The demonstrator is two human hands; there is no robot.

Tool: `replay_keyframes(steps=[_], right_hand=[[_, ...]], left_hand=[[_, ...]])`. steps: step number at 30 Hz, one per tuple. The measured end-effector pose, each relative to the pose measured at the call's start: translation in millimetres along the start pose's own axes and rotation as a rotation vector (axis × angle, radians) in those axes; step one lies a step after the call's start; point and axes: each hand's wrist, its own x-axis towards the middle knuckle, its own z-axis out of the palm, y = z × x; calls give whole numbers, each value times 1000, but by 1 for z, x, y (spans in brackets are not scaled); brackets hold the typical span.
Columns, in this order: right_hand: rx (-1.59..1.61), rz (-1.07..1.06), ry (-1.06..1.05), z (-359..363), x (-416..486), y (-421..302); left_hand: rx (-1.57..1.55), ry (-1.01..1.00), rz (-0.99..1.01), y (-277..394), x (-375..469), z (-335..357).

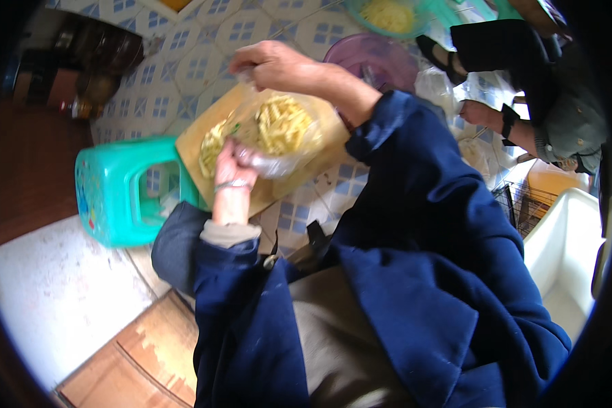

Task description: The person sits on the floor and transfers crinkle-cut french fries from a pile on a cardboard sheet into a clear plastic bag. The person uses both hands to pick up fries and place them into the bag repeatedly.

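A clear plastic bag [285, 166] with pale yellow cut strips of food [283, 125] inside hangs between my hands, over a wooden board [326, 130]. My left hand [237, 163], with a bracelet at the wrist, grips the bag's lower left side. Above the board, my right hand [273, 64] has its fingers bent down on thin clear plastic at the upper edge of the bag; blur hides the fingertips. More yellow strips [211, 148] lie on the board's left part, beside my left hand.
A turquoise plastic stool [112, 191] lies on its side left of the board. Beyond my right arm are a purple basin [352, 53] and a green basin [413, 28] with yellow shreds. Another person's hand [479, 112] and shoe [441, 58] are at right, near a white tub [551, 245].
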Motion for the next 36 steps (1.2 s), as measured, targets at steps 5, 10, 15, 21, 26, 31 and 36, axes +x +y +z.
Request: replay_keyframes(steps=[5,10,15,21,26,31,36], right_hand=[[302,205,58,-11,23,21],[-410,91,-175,10,13,55],[-686,131,-317,11,4,66],[-815,27,-338,18,-1,43],[-858,-109,-332,18,-21,27],[-1099,-71,-600,20,-30,34],[-1229,-90,-580,5,-21,41]], left_hand=[[279,-167,19,-7,-10,-23],[431,121,30,-22,5,-58],[1086,207,620,-18,9,-44],[2319,-319,1586,-22,-15,10],[2566,-178,1154,-18,2,23],[2302,-363,1055,2,14,3],[1931,-165,919,49,22,-13]])
